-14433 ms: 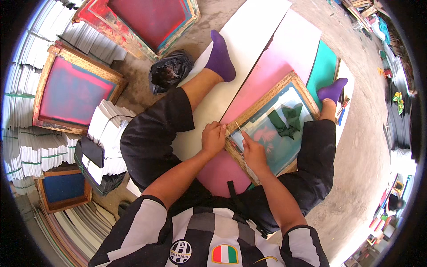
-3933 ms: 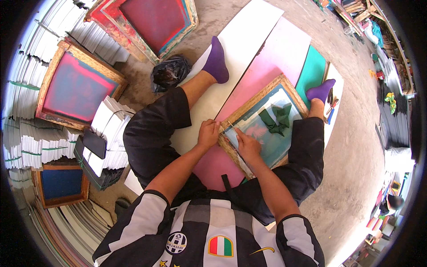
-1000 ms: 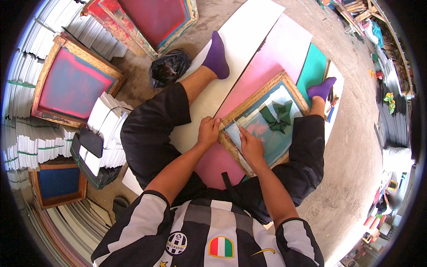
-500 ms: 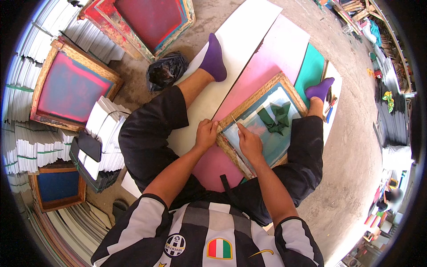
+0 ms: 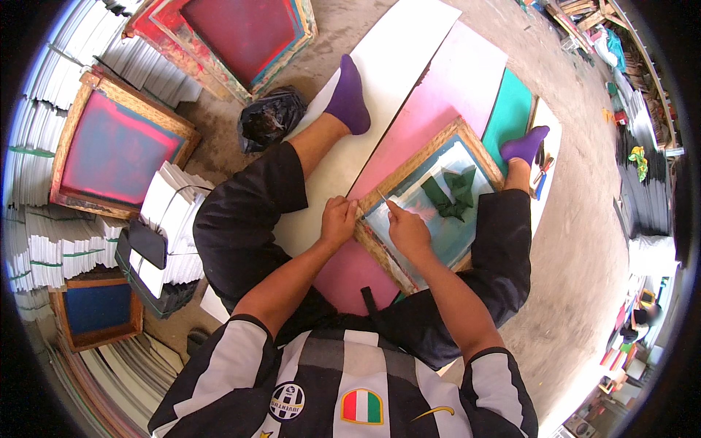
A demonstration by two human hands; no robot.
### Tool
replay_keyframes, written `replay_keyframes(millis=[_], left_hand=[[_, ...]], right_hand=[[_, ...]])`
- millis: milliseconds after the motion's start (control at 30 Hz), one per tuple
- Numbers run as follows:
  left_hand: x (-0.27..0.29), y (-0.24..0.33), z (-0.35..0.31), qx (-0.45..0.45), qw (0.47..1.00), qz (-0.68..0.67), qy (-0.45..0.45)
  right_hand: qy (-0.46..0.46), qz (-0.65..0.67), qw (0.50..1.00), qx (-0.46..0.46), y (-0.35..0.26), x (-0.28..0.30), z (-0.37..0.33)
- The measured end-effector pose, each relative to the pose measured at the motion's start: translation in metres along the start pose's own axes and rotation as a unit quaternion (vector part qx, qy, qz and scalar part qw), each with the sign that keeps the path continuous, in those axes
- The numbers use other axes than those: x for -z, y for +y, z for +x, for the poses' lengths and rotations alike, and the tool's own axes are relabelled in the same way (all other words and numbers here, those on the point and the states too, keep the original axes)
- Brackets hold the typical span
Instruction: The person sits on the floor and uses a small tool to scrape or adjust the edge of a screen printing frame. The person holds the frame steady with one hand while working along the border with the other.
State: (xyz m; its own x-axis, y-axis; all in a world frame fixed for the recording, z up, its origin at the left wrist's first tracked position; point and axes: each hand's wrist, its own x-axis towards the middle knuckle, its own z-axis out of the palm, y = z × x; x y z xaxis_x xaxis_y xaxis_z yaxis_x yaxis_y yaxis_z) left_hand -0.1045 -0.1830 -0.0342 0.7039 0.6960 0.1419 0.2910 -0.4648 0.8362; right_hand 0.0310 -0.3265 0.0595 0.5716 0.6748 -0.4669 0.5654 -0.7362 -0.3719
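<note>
Between my bent legs a wooden screen-printing frame (image 5: pixel 392 264) lies at a slant, its mesh smeared white and blue. My left hand (image 5: pixel 339 221) is closed on the frame's left corner, fingers over the edge. My right hand (image 5: pixel 409 230) hovers over the mesh, closed on a thin, narrow tool (image 5: pixel 382 196). The tool's tip points at the inner side of the frame's upper left bar; its kind is too small to make out. Dark green cut-out shapes (image 5: pixel 449 196) show on the screen, right of my right hand.
White (image 5: pixel 398 44), pink (image 5: pixel 467 62) and green (image 5: pixel 507 109) sheets lie under the frame and my feet. Hand tools (image 5: pixel 542 175) rest by my right foot. A black plastic bag (image 5: pixel 272 117), more printing frames (image 5: pixel 120 146) and stacked white sheets (image 5: pixel 179 208) stand to the left.
My right hand has shifted slightly left, and the tool in it has turned, showing thinner and greyer. The left hand keeps its place on the frame.
</note>
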Motion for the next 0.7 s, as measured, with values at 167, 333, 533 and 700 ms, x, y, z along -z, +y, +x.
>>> replay_keyframes(millis=[167,333,533,700], left_hand=[[0.002,-0.001,0.001,-0.001,1.0,-0.003,0.002],[0.0,-0.001,0.001,0.009,1.0,0.01,-0.024],[0.009,-0.002,0.001,0.021,0.999,0.027,-0.04],[0.003,0.0,0.001,-0.006,1.0,0.008,-0.017]], right_hand=[[-0.029,-0.085,0.996,-0.018,-0.007,0.01,-0.008],[0.085,0.205,0.973,0.068,0.035,-0.037,0.01],[0.085,0.042,0.993,0.064,0.021,-0.02,-0.001],[0.07,0.209,0.973,0.068,0.049,-0.034,0.011]])
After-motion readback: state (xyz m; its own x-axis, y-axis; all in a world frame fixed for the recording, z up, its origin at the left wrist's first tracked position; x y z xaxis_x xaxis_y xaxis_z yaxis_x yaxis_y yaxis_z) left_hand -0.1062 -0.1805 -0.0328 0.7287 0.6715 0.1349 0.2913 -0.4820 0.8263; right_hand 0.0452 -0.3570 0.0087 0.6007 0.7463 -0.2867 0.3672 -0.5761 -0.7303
